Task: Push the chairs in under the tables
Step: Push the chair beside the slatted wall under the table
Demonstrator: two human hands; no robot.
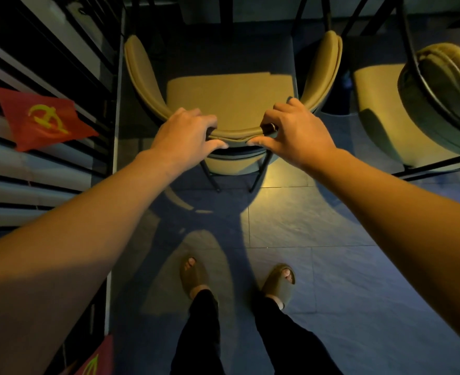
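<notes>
1. Seen from above, the chair (231,104) is tan-padded with a curved wraparound back, dark thin legs, standing on blue floor tiles (318,226).
2. Left hand (185,133) and right hand (296,133) each clamp the back's top edge.
3. Its front points to dark table legs (299,20); table top probably out of frame.
4. A second chair (413,104) stands just right.

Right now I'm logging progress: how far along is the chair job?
Nothing looks clearly done. In hand: the left hand and right hand grip the backrest of the tan chair, its seat mostly exposed. Left: the second chair beside it also stands out.
</notes>
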